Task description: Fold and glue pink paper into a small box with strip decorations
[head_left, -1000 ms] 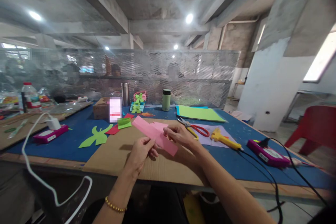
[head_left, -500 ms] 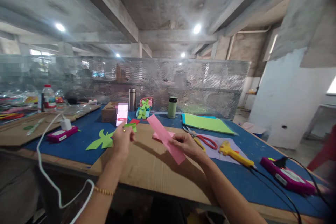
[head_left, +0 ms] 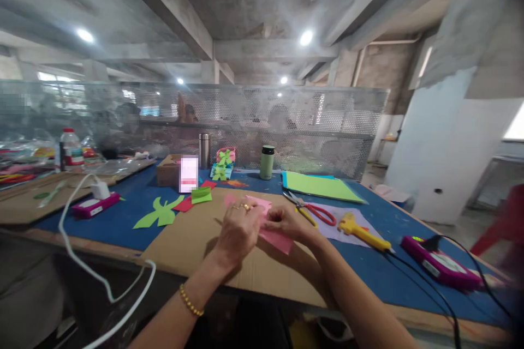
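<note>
A pink paper strip (head_left: pixel 278 241) is held over the cardboard sheet (head_left: pixel 196 251) in the middle of the table. My right hand (head_left: pixel 286 222) pinches it from the right side. On the other side my left hand (head_left: pixel 241 229), fingers bent, grips the same strip; the two hands nearly meet. Another pink paper piece (head_left: pixel 258 203) shows behind them, partly covered. Left of the cardboard lie a green paper cutout (head_left: pixel 159 212), a red paper piece (head_left: pixel 184 205) and a small green paper piece (head_left: pixel 201 194).
To the right are scissors (head_left: pixel 321 214), a corded yellow glue gun (head_left: pixel 368 237) and a purple power strip (head_left: pixel 440 264). Green paper sheets (head_left: pixel 323 187), a green tumbler (head_left: pixel 267 163), a steel flask (head_left: pixel 204 150) and a phone (head_left: pixel 189 174) stand or lie farther back. A white cable (head_left: pixel 67 245) hangs at left.
My left hand has moved right from beside the phone and the small green paper to the pink strip. The strip, still in my right hand, is now lower and gripped by both hands.
</note>
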The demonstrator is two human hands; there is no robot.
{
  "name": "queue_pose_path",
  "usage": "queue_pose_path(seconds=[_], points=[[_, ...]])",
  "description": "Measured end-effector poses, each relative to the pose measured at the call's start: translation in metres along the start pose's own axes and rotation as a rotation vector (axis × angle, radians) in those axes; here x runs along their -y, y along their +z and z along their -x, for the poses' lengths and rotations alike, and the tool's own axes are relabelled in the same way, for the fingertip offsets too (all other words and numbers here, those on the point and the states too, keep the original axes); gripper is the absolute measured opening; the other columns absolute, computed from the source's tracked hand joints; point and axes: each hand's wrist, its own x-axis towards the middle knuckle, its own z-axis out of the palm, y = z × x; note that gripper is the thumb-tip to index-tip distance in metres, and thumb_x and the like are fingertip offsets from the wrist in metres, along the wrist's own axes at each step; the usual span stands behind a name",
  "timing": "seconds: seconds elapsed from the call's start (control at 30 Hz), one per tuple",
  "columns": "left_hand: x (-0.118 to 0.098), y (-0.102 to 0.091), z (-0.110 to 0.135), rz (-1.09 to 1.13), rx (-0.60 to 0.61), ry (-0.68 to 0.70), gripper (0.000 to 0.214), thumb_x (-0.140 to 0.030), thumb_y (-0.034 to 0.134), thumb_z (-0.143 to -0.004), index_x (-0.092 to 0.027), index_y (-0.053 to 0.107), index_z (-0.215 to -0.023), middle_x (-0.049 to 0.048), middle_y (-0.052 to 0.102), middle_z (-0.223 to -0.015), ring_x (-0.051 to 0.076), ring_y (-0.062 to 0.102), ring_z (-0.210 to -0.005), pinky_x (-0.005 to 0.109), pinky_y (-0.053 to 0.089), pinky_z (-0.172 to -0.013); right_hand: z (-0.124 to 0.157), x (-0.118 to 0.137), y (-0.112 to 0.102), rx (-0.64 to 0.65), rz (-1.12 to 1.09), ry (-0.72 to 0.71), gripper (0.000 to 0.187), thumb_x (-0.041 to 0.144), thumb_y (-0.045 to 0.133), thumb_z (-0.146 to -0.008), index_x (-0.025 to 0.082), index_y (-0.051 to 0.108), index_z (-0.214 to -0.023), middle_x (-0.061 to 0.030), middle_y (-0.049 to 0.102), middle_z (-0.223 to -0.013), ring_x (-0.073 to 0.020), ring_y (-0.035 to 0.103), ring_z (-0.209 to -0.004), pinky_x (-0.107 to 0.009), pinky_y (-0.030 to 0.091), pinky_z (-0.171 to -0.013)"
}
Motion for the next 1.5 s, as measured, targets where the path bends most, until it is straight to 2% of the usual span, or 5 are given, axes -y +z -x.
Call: queue_pose_path(seconds=[0.23,0.53,0.8,1.17,1.5], points=[[0.003,0.006,0.010,-0.206,0.105,-0.082,0.032,-0.005,0.052,-0.085,-0.019,0.068,-0.109,0.0111,0.063,-0.116,0.027,0.055,-0.111,0.049,0.042,-0.098,0.003,0.003,0.002,0.034,0.178,0.103,0.030,0.036,0.069,-0.073,0.017,0.050,-0.059,0.0057,0.042,-0.057,-0.0081,0.034,-0.056,-0.023,0.022,-0.049],[0.002,0.001,0.027,-0.189,0.170,0.062,0.043,-0.006,0.045,-0.091,-0.020,0.059,-0.129,0.0137,0.058,-0.125,0.028,0.055,-0.117,0.044,0.049,-0.097,0.004,-0.008,0.000,0.025,0.193,0.093,0.031,0.037,0.072,-0.075,0.015,0.057,-0.061,0.0072,0.040,-0.056,-0.0071,0.034,-0.055,-0.023,0.022,-0.051],[-0.004,-0.006,0.031,-0.289,0.054,-0.005,0.048,-0.009,0.048,-0.091,-0.019,0.049,-0.138,0.0179,0.044,-0.138,0.032,0.050,-0.126,0.052,0.049,-0.101,0.004,0.002,-0.001,0.068,0.118,0.089,0.034,0.038,0.067,-0.078,0.016,0.051,-0.058,0.0069,0.036,-0.057,-0.0073,0.029,-0.056,-0.024,0.020,-0.050],[-0.001,0.001,0.033,-0.273,0.237,-0.048,0.040,-0.019,0.049,-0.094,-0.014,0.046,-0.134,0.0160,0.058,-0.123,0.028,0.060,-0.112,0.042,0.053,-0.092,0.000,-0.002,-0.003,0.066,0.193,-0.019,0.047,0.051,0.045,-0.091,0.019,0.036,-0.057,0.0059,0.026,-0.057,-0.0082,0.025,-0.054,-0.026,0.016,-0.051],[0.003,0.005,0.038,-0.159,0.395,-0.033,0.011,-0.017,0.048,-0.094,-0.019,0.058,-0.098,0.0078,0.063,-0.100,0.025,0.058,-0.098,0.043,0.049,-0.090,0.009,-0.006,-0.016,0.241,0.141,0.036,0.028,0.026,0.052,-0.078,0.019,0.037,-0.055,0.0059,0.030,-0.057,-0.0077,0.028,-0.055,-0.024,0.020,-0.051]])
